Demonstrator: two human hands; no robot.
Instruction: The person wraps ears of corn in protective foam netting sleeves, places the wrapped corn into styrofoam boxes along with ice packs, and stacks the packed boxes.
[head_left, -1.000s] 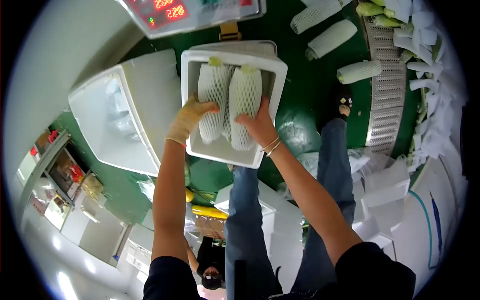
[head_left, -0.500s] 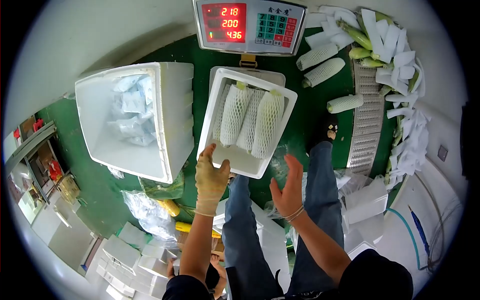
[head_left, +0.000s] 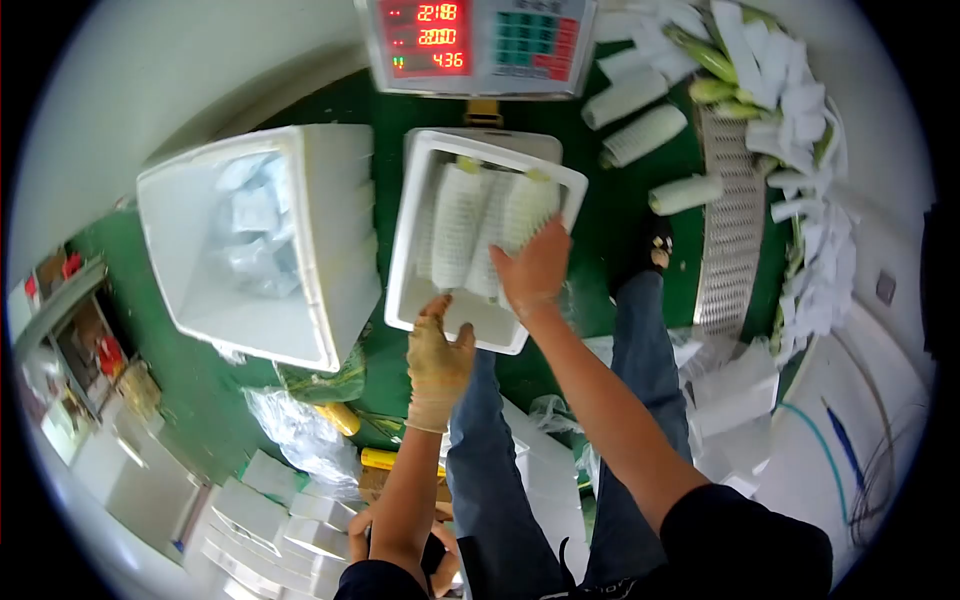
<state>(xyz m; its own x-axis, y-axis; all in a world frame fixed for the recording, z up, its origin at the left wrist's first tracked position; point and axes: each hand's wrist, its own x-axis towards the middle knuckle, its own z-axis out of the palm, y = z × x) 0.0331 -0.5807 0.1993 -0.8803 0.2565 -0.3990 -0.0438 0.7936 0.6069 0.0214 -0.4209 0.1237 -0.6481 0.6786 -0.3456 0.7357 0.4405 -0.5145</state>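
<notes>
A white foam box [head_left: 400, 290] stands on the scale's platform. In it lie several long, pale green vegetables in white foam nets, which look like ears of corn; one is the left netted ear [head_left: 457, 225]. My bare right hand [head_left: 535, 270] is over the lower part of the right netted ear [head_left: 530, 195], thumb on one side and fingers on the other, slightly blurred. My gloved left hand [head_left: 438, 350] is at the box's near side, its fingertips by the left ear's lower end. Its thumb and fingers are apart, with nothing between them.
A scale display [head_left: 480, 45] glows red above the box. To the left, a larger foam box [head_left: 320, 250] holds bluish-white packs [head_left: 260, 220]. More netted ears [head_left: 645, 135] lie at right, beside a metal grating [head_left: 728, 220]. Another person's hand [head_left: 360, 535] shows at lower left.
My right hand has moved up and left from beside the box onto the right ear. My left hand has shifted slightly right and down. The view has moved a little.
</notes>
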